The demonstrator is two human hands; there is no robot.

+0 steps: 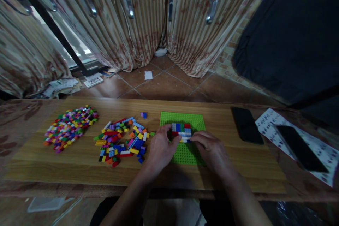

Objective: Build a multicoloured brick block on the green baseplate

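A green studded baseplate point(185, 157) lies on the wooden board. On its middle stands a block of joined bricks point(181, 129) in blue, red, green, light blue and white. My left hand point(162, 145) is closed at the block's left side, thumb and fingers around its front left corner. At the right side, my right hand point(209, 144) has its fingers pinched together against the block's front right corner. Any small piece between the right fingertips is too small to make out.
Loose mixed bricks point(123, 141) are spread left of the baseplate, with a heap of small pieces point(71, 125) farther left. Two bricks point(143, 115) lie apart. A black phone point(247, 125) rests on the wooden board point(87, 173); another dark device point(302, 147) lies on a printed sheet point(267, 116).
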